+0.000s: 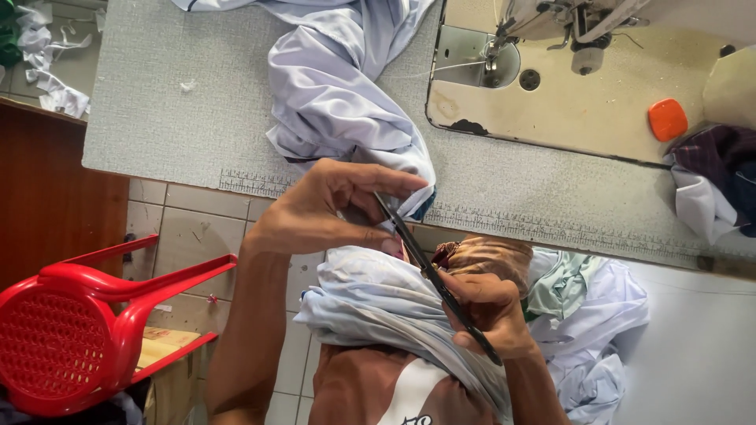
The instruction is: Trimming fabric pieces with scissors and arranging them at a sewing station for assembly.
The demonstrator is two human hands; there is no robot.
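Note:
My left hand (327, 208) pinches the edge of a pale lavender-white garment (339, 94) at the table's front edge. The cloth runs from the grey tabletop down over my lap (378, 295). My right hand (492, 311) grips dark scissors (429, 271), whose blades point up-left and meet the fabric right at my left fingertips, near a dark blue trim. Both hands sit close together just below the table edge.
A sewing machine (551, 20) stands on its beige bed plate (567, 102) at the back right, beside an orange object (668, 120). Dark and white cloths (720, 181) lie at the right. A red plastic chair (87, 323) lies tipped on the tiled floor at the left. White scraps (47, 55) lie at the top left.

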